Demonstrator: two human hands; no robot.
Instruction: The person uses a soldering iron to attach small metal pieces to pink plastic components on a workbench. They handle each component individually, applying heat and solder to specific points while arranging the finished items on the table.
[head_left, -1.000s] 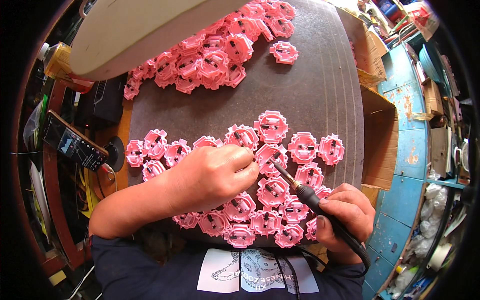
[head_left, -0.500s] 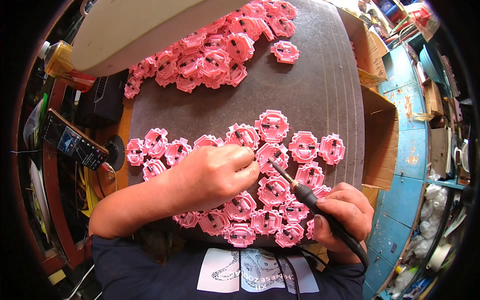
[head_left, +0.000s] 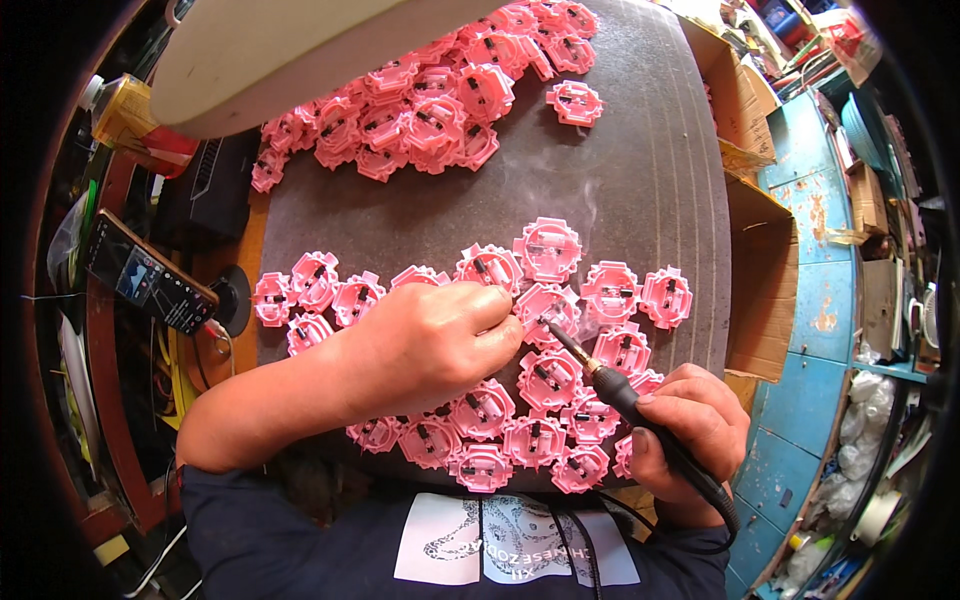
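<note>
Several pink plastic round parts with small metal pieces (head_left: pixel 548 250) lie spread on a dark grey mat (head_left: pixel 640 180). My left hand (head_left: pixel 425 340) rests over the near cluster, its fingertips pinched at one pink part (head_left: pixel 545 305); what they pinch is too small to make out. My right hand (head_left: pixel 685 430) grips a black soldering iron (head_left: pixel 625 395), its tip touching that same pink part beside my left fingertips. Thin smoke rises above the tip.
A second heap of pink parts (head_left: pixel 430 100) lies at the far side of the mat under a cream lamp shade (head_left: pixel 290 50). A phone (head_left: pixel 150 285) sits at the left. Cardboard boxes (head_left: pixel 760 290) stand along the right edge.
Both hands stay nearly still; the iron tip remains on the same pink part, and smoke has appeared above it.
</note>
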